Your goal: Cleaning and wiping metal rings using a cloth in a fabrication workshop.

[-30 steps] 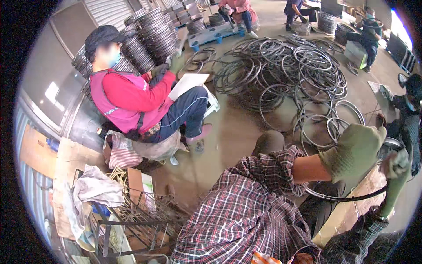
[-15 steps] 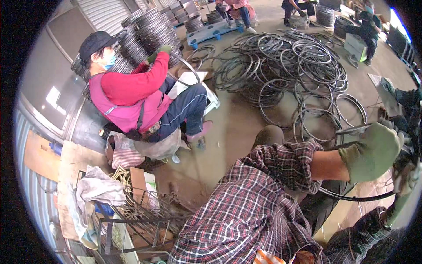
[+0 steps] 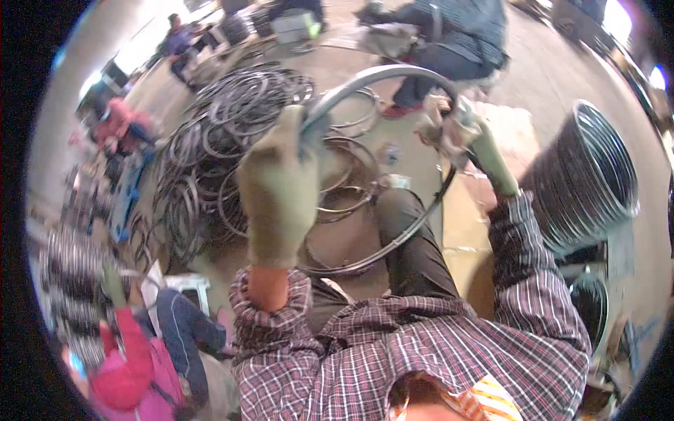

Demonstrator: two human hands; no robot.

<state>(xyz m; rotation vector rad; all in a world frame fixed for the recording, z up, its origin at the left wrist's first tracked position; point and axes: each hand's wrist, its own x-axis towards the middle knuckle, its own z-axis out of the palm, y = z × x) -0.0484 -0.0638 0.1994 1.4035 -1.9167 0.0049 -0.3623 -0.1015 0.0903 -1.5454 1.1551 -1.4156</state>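
A dark wheel rim (image 3: 397,72) is held up in front of me over my lap. My left hand (image 3: 279,196), in a pale green glove, has its fingers closed round the left side of the rim. Across from it, my right hand (image 3: 489,149), gloved too, is closed at the rim's right side. A crumpled whitish rag (image 3: 460,130) is bunched in the right hand against the rim. Some of the right fingers are hidden by the rag, and motion blurs the left glove.
A large heap of loose rims (image 3: 232,119) lies on the floor ahead and to the left. A leaning stack of rims (image 3: 583,182) stands to my right. A co-worker in red (image 3: 126,372) sits at lower left; another in blue (image 3: 456,42) crouches ahead. Cardboard (image 3: 463,217) lies beside my knee.
My view has swung to the right. Both hands and the rim, formerly at the right edge, now show near the middle. The right-hand rim stack has come into view.
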